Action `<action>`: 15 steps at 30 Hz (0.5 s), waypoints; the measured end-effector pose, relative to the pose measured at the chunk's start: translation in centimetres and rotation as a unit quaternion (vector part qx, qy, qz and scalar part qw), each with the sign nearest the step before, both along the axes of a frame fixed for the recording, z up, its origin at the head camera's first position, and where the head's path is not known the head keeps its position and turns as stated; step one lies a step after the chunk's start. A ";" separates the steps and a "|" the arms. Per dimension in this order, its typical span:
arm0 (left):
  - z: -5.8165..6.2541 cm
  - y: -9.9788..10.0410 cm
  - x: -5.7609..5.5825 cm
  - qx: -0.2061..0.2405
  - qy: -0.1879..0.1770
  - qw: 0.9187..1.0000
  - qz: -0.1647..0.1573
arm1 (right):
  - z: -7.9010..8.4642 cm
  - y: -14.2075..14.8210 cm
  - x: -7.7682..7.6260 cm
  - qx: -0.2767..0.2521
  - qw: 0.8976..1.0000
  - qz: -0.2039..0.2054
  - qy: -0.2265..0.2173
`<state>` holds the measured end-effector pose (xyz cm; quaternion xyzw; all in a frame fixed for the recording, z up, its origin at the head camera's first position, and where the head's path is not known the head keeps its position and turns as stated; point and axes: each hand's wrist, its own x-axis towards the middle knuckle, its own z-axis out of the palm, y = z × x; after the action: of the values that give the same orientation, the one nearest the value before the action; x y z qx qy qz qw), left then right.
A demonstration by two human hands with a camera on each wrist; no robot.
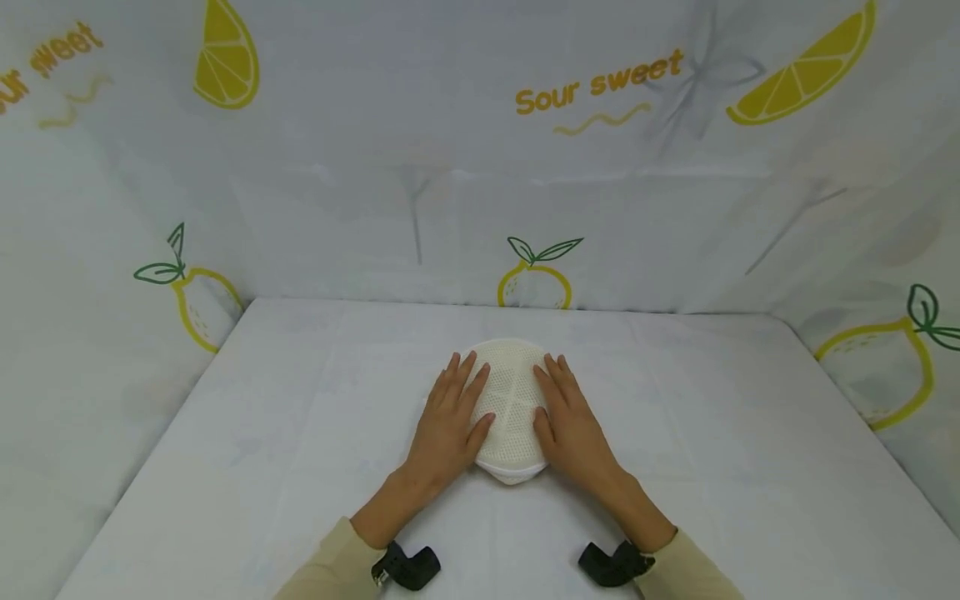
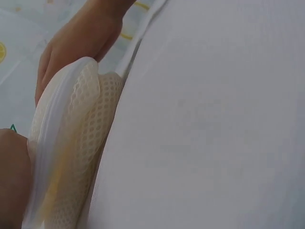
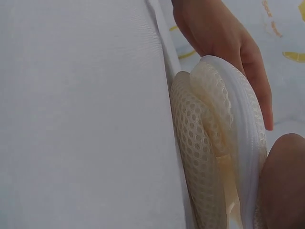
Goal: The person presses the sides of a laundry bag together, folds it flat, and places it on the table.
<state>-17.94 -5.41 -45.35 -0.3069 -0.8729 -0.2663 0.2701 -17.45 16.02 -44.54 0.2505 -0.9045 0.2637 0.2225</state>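
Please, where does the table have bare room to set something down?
Bare tabletop lies left of the left hand and right of the right hand, with a narrow strip between mesh bag and backdrop. The middle is crowded: both hands touch the bag.

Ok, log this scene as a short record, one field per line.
Object: cream mesh pouch with white edging
Object position: lying on the white-covered table, between both grips
Left grip: fingers straight, resting on the pouch's left side
Right grip: fingers straight, resting on its right side
Wrists: black device at each
Sleeves: beige
Backdrop: lemon-print cloth
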 end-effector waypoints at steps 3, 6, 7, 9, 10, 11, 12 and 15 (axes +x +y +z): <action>0.3 -0.3 -0.4 -0.044 -0.002 0.999 -0.017 | 0.1 0.0 -0.1 0.008 1.000 0.009 0.003; 0.5 -0.5 -0.7 -0.080 -0.007 0.997 -0.021 | 0.3 -0.1 -0.2 0.024 1.000 0.014 -0.003; 0.5 -0.6 -0.7 -0.089 -0.011 0.996 -0.020 | 0.3 -0.1 -0.2 0.031 0.999 0.015 -0.007; 0.6 -0.7 -0.8 -0.094 -0.025 0.995 -0.023 | 0.5 -0.2 -0.2 0.044 0.999 0.021 -0.020; 0.6 -0.7 -0.8 -0.093 -0.035 0.995 -0.025 | 0.6 -0.2 -0.1 0.052 0.998 0.023 -0.027; 0.6 -0.7 -0.8 -0.092 -0.047 0.994 -0.027 | 0.7 -0.2 -0.1 0.057 0.997 0.026 -0.034; 0.6 -0.6 -0.8 -0.091 -0.057 0.994 -0.028 | 0.8 -0.2 -0.1 0.062 0.997 0.027 -0.041; 0.7 -0.4 -0.8 -0.088 -0.079 0.993 -0.031 | 0.8 0.1 0.0 0.064 0.996 0.034 -0.051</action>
<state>-18.78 -5.79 -44.65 -0.3339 -0.9017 -0.2205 0.1639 -17.45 16.08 -43.73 0.2807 -0.9209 0.2247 0.1504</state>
